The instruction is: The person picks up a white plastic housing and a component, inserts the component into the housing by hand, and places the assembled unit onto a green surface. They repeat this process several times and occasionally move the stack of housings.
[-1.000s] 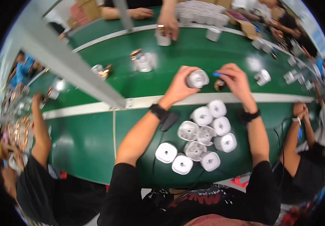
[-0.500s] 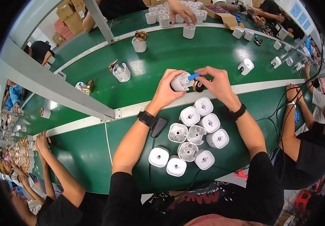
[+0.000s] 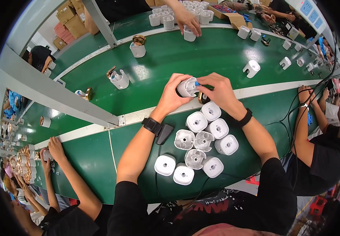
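White housing (image 3: 187, 87): axis crosswise, opening rightward; left fingers (image 3: 179, 77) wrapping it, right fingers (image 3: 211, 81) pinching blue piece (image 3: 197, 83).

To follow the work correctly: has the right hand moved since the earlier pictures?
Yes. Judged against the near grey post, the right hand has moved leftward, closer to the white housing in the left hand.
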### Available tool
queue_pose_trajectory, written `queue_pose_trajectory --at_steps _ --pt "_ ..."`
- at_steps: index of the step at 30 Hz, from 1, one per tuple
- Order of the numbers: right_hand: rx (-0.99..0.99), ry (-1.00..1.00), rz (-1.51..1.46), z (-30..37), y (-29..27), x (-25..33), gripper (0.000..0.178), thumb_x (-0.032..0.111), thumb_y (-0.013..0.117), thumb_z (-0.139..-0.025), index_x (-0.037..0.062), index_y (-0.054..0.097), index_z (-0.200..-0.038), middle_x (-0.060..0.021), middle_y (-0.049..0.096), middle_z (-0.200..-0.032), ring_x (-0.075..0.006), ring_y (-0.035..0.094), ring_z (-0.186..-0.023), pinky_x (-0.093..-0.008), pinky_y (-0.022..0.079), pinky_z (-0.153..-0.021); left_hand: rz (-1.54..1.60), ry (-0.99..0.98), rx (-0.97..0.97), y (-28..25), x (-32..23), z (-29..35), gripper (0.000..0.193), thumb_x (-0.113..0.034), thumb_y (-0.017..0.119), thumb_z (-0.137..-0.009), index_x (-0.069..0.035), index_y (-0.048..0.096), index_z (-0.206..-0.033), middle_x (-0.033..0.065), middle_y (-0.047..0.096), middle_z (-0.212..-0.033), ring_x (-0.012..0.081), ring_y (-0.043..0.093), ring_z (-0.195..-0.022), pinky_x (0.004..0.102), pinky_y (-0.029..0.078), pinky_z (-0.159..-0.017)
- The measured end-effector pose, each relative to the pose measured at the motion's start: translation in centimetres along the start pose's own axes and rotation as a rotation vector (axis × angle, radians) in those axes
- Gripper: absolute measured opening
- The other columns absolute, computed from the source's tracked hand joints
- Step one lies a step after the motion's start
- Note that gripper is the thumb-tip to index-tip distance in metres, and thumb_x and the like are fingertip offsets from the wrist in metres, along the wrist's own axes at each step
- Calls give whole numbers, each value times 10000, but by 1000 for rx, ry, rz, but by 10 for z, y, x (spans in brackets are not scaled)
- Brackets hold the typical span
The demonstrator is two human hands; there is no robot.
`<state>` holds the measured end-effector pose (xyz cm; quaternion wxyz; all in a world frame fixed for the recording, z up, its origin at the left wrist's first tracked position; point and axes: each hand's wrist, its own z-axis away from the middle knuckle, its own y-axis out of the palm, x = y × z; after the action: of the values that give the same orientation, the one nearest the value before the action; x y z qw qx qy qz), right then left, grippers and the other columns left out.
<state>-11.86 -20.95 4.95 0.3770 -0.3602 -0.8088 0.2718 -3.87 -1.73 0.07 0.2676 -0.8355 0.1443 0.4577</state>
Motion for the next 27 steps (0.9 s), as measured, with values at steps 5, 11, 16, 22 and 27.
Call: queue_pose_trajectory --at_steps 5,11,16,22,27 --pt "18 80 31 -1 -2 -1 188 69 744 -842 -20 717 -1005 -129 729 -1025 -194 689 -943 -315 548 -826 155 -76 24 0 -3 0 657 58 770 -655 -64 596 -1277 58 530 -1231 200 546 -1197 333 466 -1045" --pt "302 704 -651 -9 -16 -10 326 59 696 -875 -47 656 -1181 -154 696 -1138 -189 660 -1025 -313 518 -909 86 7 106 0 1 1 671 50 774 -651 -78 617 -1291 61 544 -1252 214 559 -1189 344 460 -1052" --pt "460 571 -886 -7 -18 -20 450 29 683 -868 -51 590 -1301 -159 681 -1185 -183 663 -1016 -310 528 -899 41 82 135 3 -9 5 674 62 766 -656 -100 633 -1296 83 567 -1270 247 563 -1205 365 456 -1060" --pt "487 547 -757 -6 -25 -24 426 18 676 -862 -39 618 -1281 -139 696 -1159 -150 657 -1004 -297 531 -869 -24 156 115 4 -16 5 703 87 771 -669 -130 617 -1319 82 582 -1268 295 553 -1250 390 480 -1053" --pt "443 550 -618 -8 -23 -16 346 15 678 -859 -32 674 -1202 -114 732 -1048 -117 663 -932 -280 538 -819 -21 191 86 6 -10 7 708 91 768 -659 -118 616 -1318 90 586 -1277 303 550 -1256 399 472 -1062"
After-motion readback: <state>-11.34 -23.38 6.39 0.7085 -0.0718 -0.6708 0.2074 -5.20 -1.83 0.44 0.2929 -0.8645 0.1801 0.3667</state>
